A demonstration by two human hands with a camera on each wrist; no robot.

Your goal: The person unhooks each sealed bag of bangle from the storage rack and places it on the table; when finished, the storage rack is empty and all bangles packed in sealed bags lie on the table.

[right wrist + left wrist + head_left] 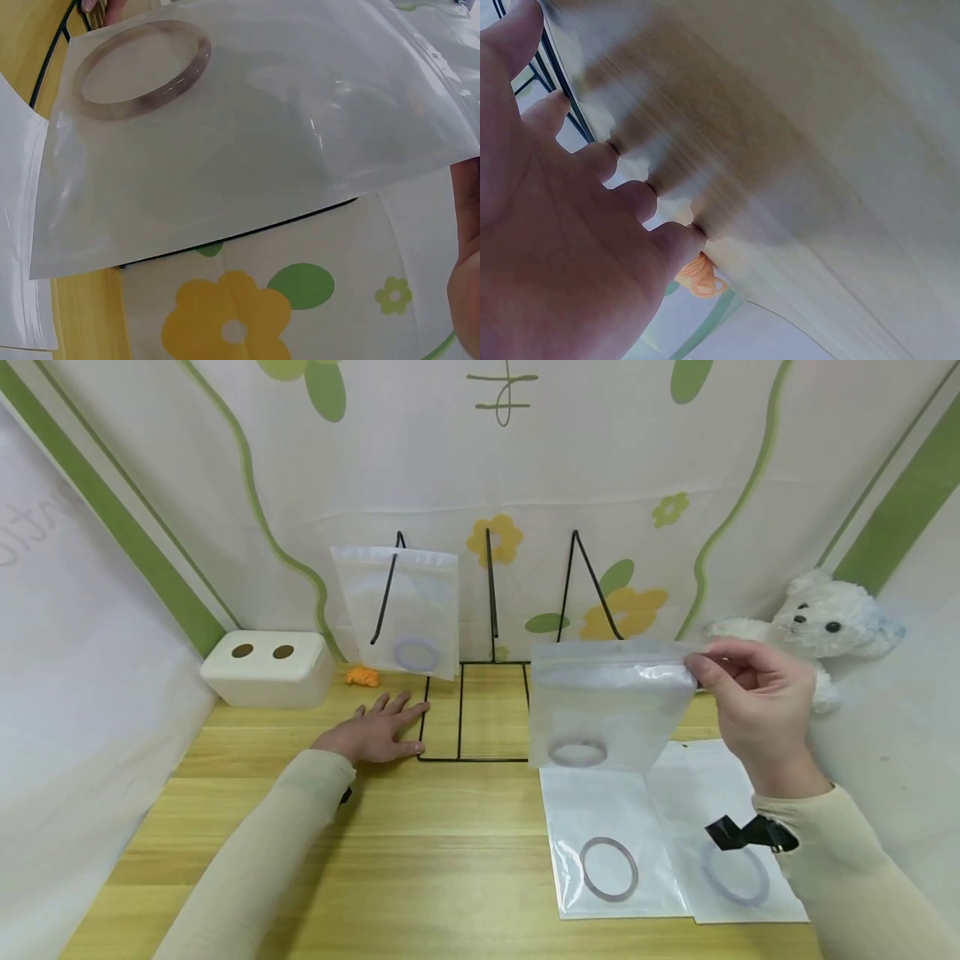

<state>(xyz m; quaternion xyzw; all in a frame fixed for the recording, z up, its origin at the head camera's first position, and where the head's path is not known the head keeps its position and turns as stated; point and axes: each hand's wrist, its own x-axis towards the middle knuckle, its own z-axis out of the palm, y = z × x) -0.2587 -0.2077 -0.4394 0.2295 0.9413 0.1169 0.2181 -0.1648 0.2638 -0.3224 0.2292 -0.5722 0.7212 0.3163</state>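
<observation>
My right hand (765, 710) pinches the top right corner of a clear zip bag (615, 706), held up before the right prong of a black wire rack (480, 761). A brownish bangle (196, 64) lies in the bag's lower corner in the right wrist view. My left hand (378, 731) rests on the table with fingers spread, its fingertips right at the rack's left side. Another zip bag (420, 597), with a lilac bangle in its bottom, hangs on the rack's left prong. The middle prong (491, 585) is bare.
Two more bags lie overlapping on the table at right, one with a brownish bangle (636, 868), one with a lilac bangle (765, 887). A white box (270, 681) with two holes and a small orange object (363, 677) are at left. A white teddy bear (821, 618) sits at back right.
</observation>
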